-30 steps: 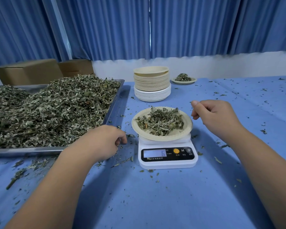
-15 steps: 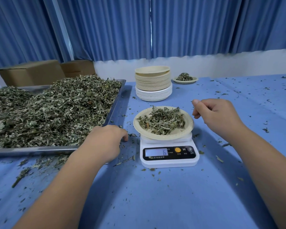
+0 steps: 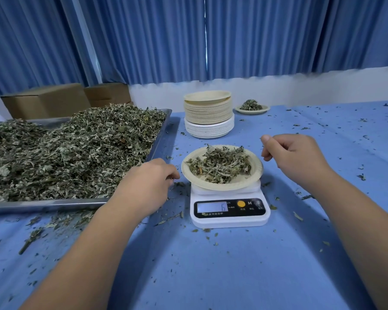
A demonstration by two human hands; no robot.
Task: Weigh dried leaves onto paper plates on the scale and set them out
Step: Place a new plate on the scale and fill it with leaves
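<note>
Flanking the plate point(image 3: 211, 185) (on scale point(image 3: 230, 218)), hands point(image 3: 148, 182) point(image 3: 293, 155) hover.

Blue pleated curtains point(image 3: 143, 36) across back; white wall point(image 3: 300, 86) strip beneath; cardboard boxes point(image 3: 47, 101) rear left; blue-covered table point(image 3: 211, 276).

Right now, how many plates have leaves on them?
2: the near plate on the scale, the far plate at the back, right of the plate stack.

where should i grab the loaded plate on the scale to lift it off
Take the plate by its rim at the left and right edges, one hand each side, fingers under. The rim overhangs the scale there, and the left hand and right hand flank it. Keep it level: the leaves are heaped loose.
</note>
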